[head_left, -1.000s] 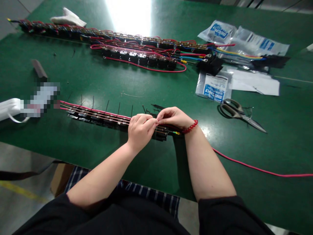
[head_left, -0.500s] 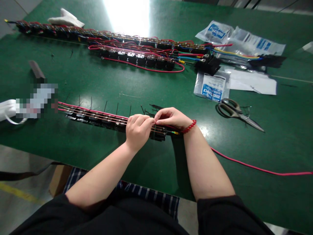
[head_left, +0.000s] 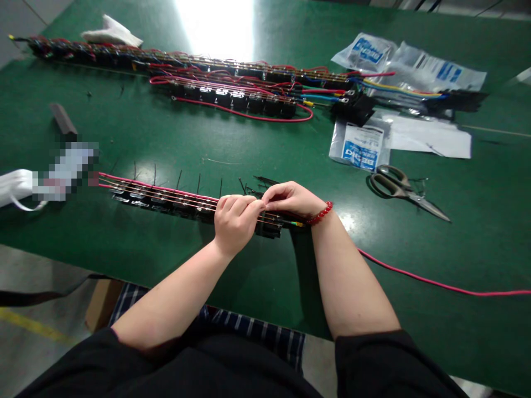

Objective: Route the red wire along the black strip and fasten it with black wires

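Note:
A long row of black components strung on red and thin wires, a wire harness [head_left: 166, 196], lies on the green table [head_left: 207, 149] near its front edge. My left hand [head_left: 234, 221] is curled closed over the harness near its right end, fingertips pinched on the wires. My right hand [head_left: 290, 198], with a red bead bracelet at the wrist, is also pinched closed on the same wires, its fingertips touching those of the left. Black cable ties stick up along the harness. What exactly sits between the fingertips is hidden.
Two more finished harnesses [head_left: 232, 94] lie across the far side. Scissors [head_left: 400, 187] rest to the right, near plastic bags and papers [head_left: 410, 72]. A loose red wire [head_left: 435, 283] trails right. A white cloth [head_left: 111, 32] lies far left; a blurred white object [head_left: 50, 177] at left.
Almost nothing differs; both hands stay pinched on the harness wires, and the view has shifted very slightly.

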